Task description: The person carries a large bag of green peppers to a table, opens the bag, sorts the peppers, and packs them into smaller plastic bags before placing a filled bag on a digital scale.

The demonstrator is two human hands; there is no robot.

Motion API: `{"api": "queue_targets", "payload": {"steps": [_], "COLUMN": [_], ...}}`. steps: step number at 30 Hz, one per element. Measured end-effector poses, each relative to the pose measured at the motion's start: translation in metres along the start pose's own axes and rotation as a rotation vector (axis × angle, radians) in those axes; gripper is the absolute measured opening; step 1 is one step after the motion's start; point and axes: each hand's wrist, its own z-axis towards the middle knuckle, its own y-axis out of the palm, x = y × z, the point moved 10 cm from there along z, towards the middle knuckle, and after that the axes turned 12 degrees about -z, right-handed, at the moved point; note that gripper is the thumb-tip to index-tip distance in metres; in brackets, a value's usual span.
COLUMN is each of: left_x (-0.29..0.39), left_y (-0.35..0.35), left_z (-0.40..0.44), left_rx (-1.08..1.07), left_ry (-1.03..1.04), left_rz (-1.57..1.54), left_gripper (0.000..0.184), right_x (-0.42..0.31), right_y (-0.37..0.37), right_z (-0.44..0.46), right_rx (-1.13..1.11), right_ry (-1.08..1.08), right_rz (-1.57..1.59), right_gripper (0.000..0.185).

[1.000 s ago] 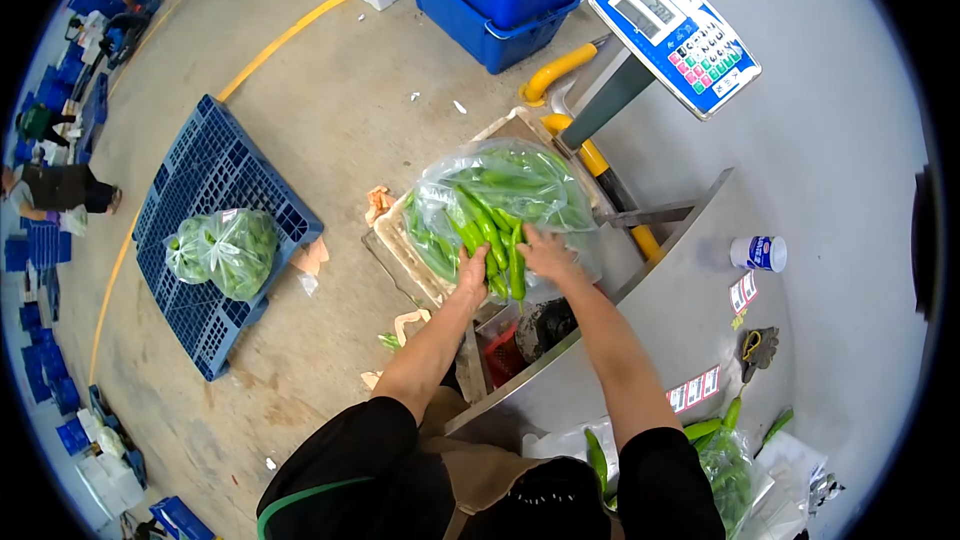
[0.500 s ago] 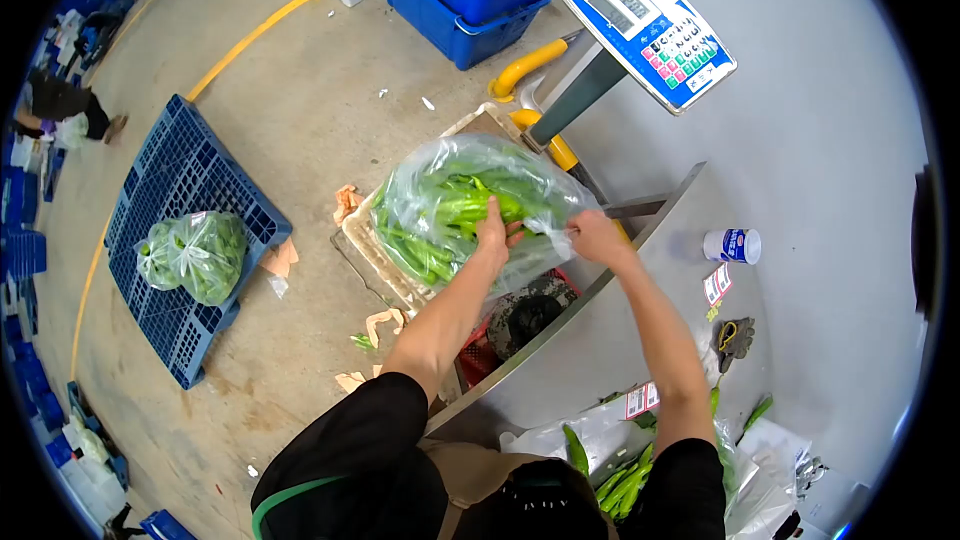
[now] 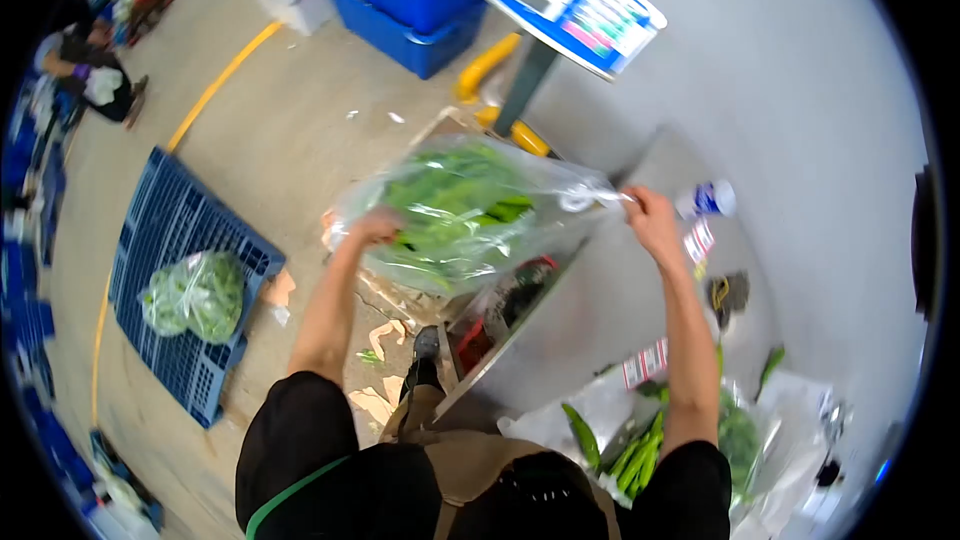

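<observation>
The right hand (image 3: 652, 218) pinches the gathered mouth of the clear bag (image 3: 450, 260) between closed fingers, pulling the film into a taut neck toward the metal table (image 3: 590, 340). The left hand (image 3: 378, 227) is at the bag's far end; blur hides its fingertips, so I cannot tell whether they grip or only press. The bag lies over the pale platform (image 3: 402, 298) below the scale display (image 3: 572, 5); whether its full weight rests there is unclear. With 2 hands at opposite ends, this seems best done by gathering a broad fold of film instead of a thin edge, supporting the load low, and pulling evenly, since thin plastic could tear or slide. The film is glossy and crinkled, bulging round over the green peppers and narrowing to a twisted-looking tail. Long, smooth, tapering loose peppers (image 3: 640, 460) lie on white plastic; the table is flat, dull grey metal, while the blue pallet (image 3: 160, 240) has a rigid, open grid.
</observation>
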Motion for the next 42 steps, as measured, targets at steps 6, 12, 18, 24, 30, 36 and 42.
{"api": "queue_targets", "payload": {"steps": [6, 12, 18, 24, 30, 36, 42], "left_x": [0.137, 0.225, 0.353, 0.367, 0.276, 0.232, 0.258], "left_y": [0.004, 0.058, 0.255, 0.454, 0.577, 0.622, 0.643], "left_z": [-0.129, -0.21, -0.3, -0.308, -0.331, -0.339, -0.357], "left_rx": [-0.086, 0.155, -0.222, -0.814, -0.912, -0.925, -1.016], "left_ry": [0.409, 0.553, 0.852, 0.497, -0.231, -0.511, -0.412], "left_rz": [0.032, -0.128, -0.121, -0.088, -0.299, -0.433, -0.618], "left_gripper": [0.036, 0.026, 0.018, 0.028, 0.036, 0.033, 0.029], "right_x": [-0.042, -0.047, 0.004, 0.048, 0.116, 0.129, 0.163], "right_y": [-0.051, 0.009, 0.041, -0.043, -0.061, -0.056, -0.054], "right_z": [-0.13, -0.339, -0.443, -0.495, -0.589, -0.605, -0.594], "right_rx": [0.327, 0.019, 0.028, 0.283, 0.281, 0.282, -0.037], "right_ry": [-0.089, 0.228, 0.442, 0.775, 0.802, 0.82, 0.845], "right_rz": [-0.073, -0.227, -0.505, -0.222, -0.406, -0.267, -0.037], "right_gripper": [0.039, 0.052, 0.051, 0.037, 0.045, 0.063, 0.093]}}
